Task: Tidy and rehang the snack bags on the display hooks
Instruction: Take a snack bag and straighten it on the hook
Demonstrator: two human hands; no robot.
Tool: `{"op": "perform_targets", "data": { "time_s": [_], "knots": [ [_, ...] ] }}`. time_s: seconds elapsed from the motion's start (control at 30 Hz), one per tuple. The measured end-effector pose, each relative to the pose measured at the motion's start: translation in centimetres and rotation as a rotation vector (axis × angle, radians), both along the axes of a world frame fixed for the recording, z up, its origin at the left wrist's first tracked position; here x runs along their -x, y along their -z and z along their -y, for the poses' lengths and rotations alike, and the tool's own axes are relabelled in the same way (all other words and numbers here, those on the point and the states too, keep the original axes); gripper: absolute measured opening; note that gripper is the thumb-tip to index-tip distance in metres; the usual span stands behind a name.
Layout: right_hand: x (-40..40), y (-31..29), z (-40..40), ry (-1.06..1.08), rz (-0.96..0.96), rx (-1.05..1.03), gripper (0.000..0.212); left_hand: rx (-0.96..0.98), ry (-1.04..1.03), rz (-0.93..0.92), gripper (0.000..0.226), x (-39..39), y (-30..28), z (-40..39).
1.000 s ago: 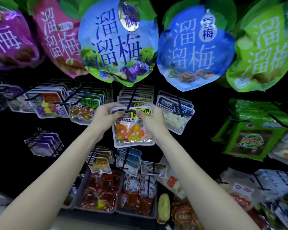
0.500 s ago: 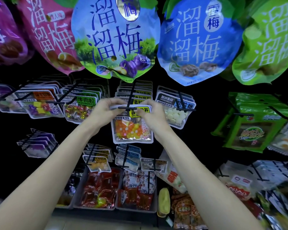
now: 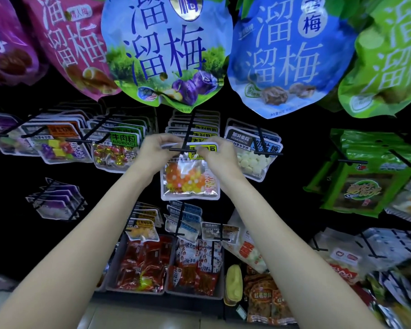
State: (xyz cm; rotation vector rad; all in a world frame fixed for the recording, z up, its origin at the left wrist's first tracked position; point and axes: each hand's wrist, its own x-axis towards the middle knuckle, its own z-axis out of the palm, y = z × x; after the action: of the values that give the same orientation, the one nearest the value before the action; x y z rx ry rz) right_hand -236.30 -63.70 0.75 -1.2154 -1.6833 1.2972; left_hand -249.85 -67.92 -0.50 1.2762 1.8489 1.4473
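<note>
At the front of the middle hook (image 3: pixel 185 150), the left hand (image 3: pixel 156 148) and right hand (image 3: pixel 217 156) each pinch a top corner of the clear snack bag (image 3: pixel 189 178) of orange and yellow sweets, which over the last second has risen slightly, so its header now sits right at the hook's crossbar tip (whether the hole is threaded is hidden by fingers). Behind it, matching bags (image 3: pixel 195 125) are stacked on the same hook, so this one looks nearly rehung.
</note>
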Motion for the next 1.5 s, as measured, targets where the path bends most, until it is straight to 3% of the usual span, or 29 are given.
{"op": "perform_targets", "data": {
  "time_s": [0.13, 0.27, 0.4, 0.57, 0.7, 0.8, 0.87, 1.03, 1.1, 1.17, 1.27, 1.5],
  "knots": [
    [0.9, 1.0, -1.3, 0.063, 0.293, -0.312, 0.044, 0.003, -0.314, -0.308, 0.026, -0.3, 1.6, -1.4],
    [-1.5, 4.1, -0.4, 0.023, 0.319, -0.526, 0.042, -0.009, -0.451, -0.175, 0.044, -1.8, 4.5, 0.4],
    [-7.9, 8.0, 0.9, -0.079, 0.408, -0.581, 0.026, 0.042, -0.352, -0.093, 0.029, -4.9, 9.3, 3.1],
    [-13.4, 12.4, 0.0, -0.192, 0.633, -0.334, 0.025, 0.338, 0.079, -0.270, 0.024, -9.2, 14.4, 3.8],
    [-13.0, 15.8, 0.4, -0.348, 0.717, -0.186, 0.035, 0.492, 0.255, -0.323, 0.028, -10.4, 16.7, 4.8],
    [-12.7, 18.6, 1.0, -0.411, 0.836, -0.214, 0.049, 0.591, 0.342, -0.437, 0.038, -10.8, 17.6, 5.8],
    [-13.5, 19.3, 1.3, -0.407, 0.856, -0.323, 0.051, 0.534, 0.315, -0.461, 0.043, -11.2, 17.8, 6.4],
    [-18.7, 18.4, 0.0, -0.116, 0.536, -0.677, 0.040, 0.357, 0.095, -0.452, 0.044, -12.2, 17.9, 6.2],
    [-20.4, 18.5, -1.8, -0.095, 0.610, -0.634, 0.040, 0.368, 0.129, -0.505, 0.046, -12.9, 18.3, 5.9],
    [-21.2, 19.3, -3.4, -0.235, 0.718, -0.496, 0.042, 0.386, 0.174, -0.565, 0.050, -13.9, 19.1, 5.9],
    [-20.9, 20.3, -4.4, -0.363, 0.724, -0.358, 0.036, 0.379, 0.177, -0.624, 0.054, -15.0, 20.0, 6.3],
    [-19.6, 20.4, -7.5, -0.414, 0.802, -0.336, 0.037, 0.472, 0.165, -0.611, 0.060, -14.3, 20.5, 6.6]
  ]
}}
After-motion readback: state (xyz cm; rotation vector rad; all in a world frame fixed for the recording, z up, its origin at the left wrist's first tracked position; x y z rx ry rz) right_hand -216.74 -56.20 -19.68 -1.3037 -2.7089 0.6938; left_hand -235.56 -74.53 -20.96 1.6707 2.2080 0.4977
